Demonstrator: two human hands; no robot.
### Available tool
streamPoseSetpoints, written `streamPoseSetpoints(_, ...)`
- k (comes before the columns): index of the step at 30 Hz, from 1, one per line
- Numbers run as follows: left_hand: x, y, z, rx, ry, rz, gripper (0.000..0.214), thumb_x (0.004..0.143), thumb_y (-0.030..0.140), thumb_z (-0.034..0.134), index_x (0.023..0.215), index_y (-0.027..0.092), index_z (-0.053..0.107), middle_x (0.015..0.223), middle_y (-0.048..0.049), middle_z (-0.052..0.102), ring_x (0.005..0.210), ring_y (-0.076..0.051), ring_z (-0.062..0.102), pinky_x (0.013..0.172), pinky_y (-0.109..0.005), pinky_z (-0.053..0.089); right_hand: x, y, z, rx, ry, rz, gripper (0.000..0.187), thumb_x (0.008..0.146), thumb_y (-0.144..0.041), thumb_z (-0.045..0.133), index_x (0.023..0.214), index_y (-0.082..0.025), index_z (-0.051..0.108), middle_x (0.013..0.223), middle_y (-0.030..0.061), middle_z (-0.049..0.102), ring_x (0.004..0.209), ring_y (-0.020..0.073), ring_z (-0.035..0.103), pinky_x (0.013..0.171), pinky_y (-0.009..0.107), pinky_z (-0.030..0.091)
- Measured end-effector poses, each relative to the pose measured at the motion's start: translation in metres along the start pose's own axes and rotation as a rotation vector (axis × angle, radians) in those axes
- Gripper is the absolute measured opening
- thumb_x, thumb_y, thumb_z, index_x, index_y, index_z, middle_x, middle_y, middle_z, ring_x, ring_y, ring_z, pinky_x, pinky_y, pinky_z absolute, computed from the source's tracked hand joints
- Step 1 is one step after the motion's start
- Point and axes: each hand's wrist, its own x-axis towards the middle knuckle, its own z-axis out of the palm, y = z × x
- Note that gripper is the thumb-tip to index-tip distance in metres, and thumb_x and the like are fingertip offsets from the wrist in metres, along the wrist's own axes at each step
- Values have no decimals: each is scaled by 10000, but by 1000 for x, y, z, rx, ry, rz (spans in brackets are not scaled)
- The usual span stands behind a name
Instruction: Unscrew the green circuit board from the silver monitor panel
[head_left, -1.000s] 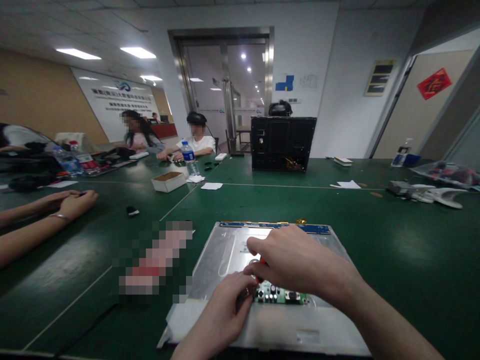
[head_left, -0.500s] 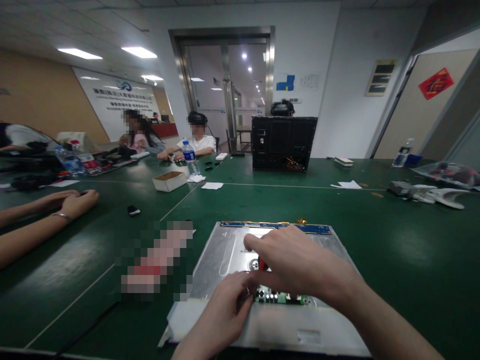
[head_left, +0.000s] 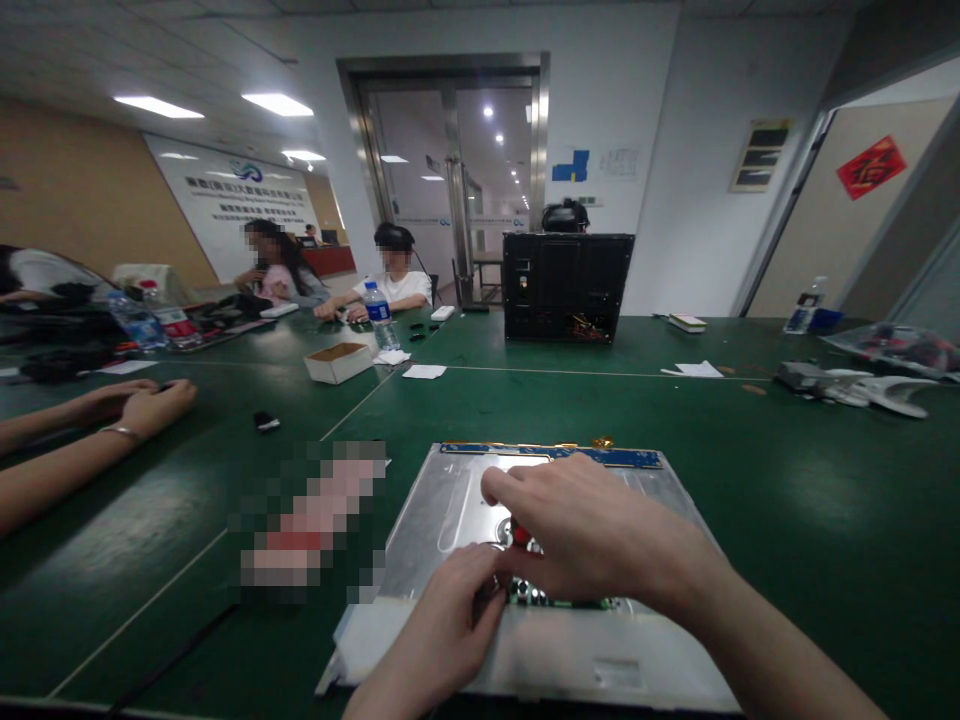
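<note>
A silver metal panel point(head_left: 450, 510), the back of a flat screen, lies on the green table point(head_left: 787, 480) before me, a blue strip point(head_left: 551, 453) along its far edge. A small green circuit board point(head_left: 562, 600) sits on the panel's near part. My right hand point(head_left: 592, 530) is closed round a red-handled tool point(head_left: 520, 535), most of it hidden, held over the board. My left hand point(head_left: 450, 625) rests on the panel with its fingers curled against the board's left end; what they pinch is hidden.
A black computer case point(head_left: 566, 285) stands at the table's far side. A cardboard box point(head_left: 337, 362), a water bottle point(head_left: 377, 315) and papers lie left of centre. Another person's forearms point(head_left: 90, 430) rest on the table at left. Two people sit at the back.
My right hand has shifted slightly left and down over the board, covering more of it. My left hand has barely moved.
</note>
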Motion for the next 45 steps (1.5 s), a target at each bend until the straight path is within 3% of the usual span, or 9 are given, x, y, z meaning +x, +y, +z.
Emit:
streamPoseSetpoints(8,-1,-2,1,60,-29,-12,170,789,92,447,821,185,586,828,-39,638,781,-191,571,695,-290,431,4,2,6,-82,15,118,306,871,-479,493,868,-192,601,715,44,678,622,196,618,486,267,291)
streamPoseSetpoints(13,0,0,-1,50,-35,9,151,793,90,437,814,182,555,827,-34,631,774,-187,565,696,-290,419,2,1,3,-84,-3,73,165,832,-307,513,907,-183,591,745,49,675,618,184,601,481,268,258)
streamPoseSetpoints(18,1,-1,0,29,-30,20,149,795,101,446,832,183,565,835,-31,629,784,-190,566,719,-297,419,0,1,-1,-20,-5,16,206,762,-221,535,960,-165,535,829,50,678,647,170,593,467,275,220)
streamPoseSetpoints(26,-2,-4,2,30,-24,8,148,797,98,460,832,188,572,861,-31,631,804,-185,563,718,-285,417,3,4,5,-82,12,125,304,844,-483,531,889,-185,572,751,50,689,621,197,618,468,277,227)
streamPoseSetpoints(31,-1,-2,0,31,-18,10,144,785,93,446,813,183,555,809,-22,621,757,-177,555,693,-280,412,3,3,5,-79,4,90,169,824,-311,532,929,-181,556,769,45,683,628,183,607,479,278,244)
streamPoseSetpoints(36,0,-1,0,23,-23,10,151,766,79,453,812,182,554,815,-20,622,771,-179,557,708,-284,410,1,2,0,-15,14,16,206,758,-204,530,961,-168,532,857,49,680,671,180,597,478,283,245)
streamPoseSetpoints(45,-2,-3,1,30,-29,2,134,811,110,445,813,181,558,856,-39,624,798,-185,557,708,-286,413,2,6,5,-38,-5,95,294,869,-454,489,956,-192,589,759,43,690,647,201,622,484,283,266)
